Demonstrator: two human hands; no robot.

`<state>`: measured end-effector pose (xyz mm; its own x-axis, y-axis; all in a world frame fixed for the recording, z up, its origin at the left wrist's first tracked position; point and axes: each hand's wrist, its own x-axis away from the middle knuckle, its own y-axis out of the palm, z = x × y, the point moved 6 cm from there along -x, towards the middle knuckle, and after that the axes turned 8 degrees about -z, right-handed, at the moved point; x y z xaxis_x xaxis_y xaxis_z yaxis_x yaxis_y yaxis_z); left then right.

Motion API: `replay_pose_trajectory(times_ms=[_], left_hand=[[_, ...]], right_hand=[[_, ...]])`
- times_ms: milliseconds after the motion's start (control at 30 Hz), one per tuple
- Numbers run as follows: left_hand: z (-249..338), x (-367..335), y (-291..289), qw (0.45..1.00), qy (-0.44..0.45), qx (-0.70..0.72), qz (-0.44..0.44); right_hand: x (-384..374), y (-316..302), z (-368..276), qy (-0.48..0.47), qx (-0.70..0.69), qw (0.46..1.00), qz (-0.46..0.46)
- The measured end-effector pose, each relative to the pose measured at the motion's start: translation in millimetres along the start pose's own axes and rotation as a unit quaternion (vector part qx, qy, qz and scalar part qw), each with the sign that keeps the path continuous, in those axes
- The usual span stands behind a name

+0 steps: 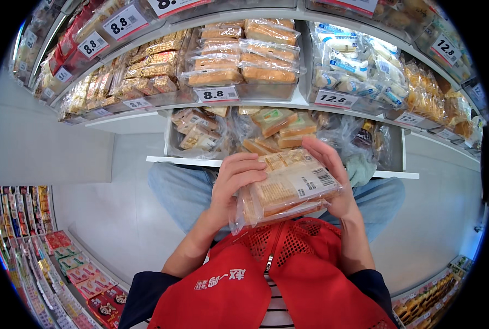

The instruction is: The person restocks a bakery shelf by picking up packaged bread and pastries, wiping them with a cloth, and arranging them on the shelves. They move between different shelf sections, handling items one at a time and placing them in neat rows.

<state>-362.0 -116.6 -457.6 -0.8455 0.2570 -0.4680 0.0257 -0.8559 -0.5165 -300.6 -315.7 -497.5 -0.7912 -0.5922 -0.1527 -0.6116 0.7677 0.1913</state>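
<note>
Between my hands is a small stack of clear-wrapped packaged bread (288,189), its top pack showing a white label with a barcode. My left hand (238,178) grips the stack's left side, fingers lying over the top. Along the right side, my right hand (330,172) holds it, fingers reaching to the far edge. Just beyond the stack, a pulled-out drawer (167,143) holds wrapped bread slabs (277,125), waffle-like packs (199,137) and loose clear plastic. The undersides of the held packs are hidden.
Above the drawer, shelf bins hold wrapped loaves (244,52), nut-bar packs (154,63) and white-and-blue packs (359,57), with price tags (217,94) along the edge. The drawer front (387,174) crosses over my bent knees. A rack of colourful packets (80,268) stands at lower left.
</note>
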Motion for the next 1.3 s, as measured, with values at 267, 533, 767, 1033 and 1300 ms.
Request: replay_pose_trajectory(times_ms=[267,533,767,1033,1300], left_hand=[[23.9,-1.4,-5.7,0.972,0.171,-0.163,-0.017],[-12.8,-0.1,-19.0,0.980,-0.048,-0.190,0.025],[-46.9,25.2,-7.2,0.891,-0.295,0.315,0.140],[-21.9,3.3,16.8,0.825,-0.265,0.473,0.159],[-36.0,-16.6,6.0,0.844,-0.288,0.417,0.175]], right_hand=[[27.0,15.9,43.6,0.251,-0.616,0.745,0.052],[8.6,14.2,21.3,0.161,-0.410,0.897,0.038],[6.6,11.1,27.5,0.136,-0.379,0.913,0.067],[10.4,60.1,31.0,0.101,-0.416,0.893,0.137],[26.6,75.7,34.2,0.103,-0.399,0.905,0.104]])
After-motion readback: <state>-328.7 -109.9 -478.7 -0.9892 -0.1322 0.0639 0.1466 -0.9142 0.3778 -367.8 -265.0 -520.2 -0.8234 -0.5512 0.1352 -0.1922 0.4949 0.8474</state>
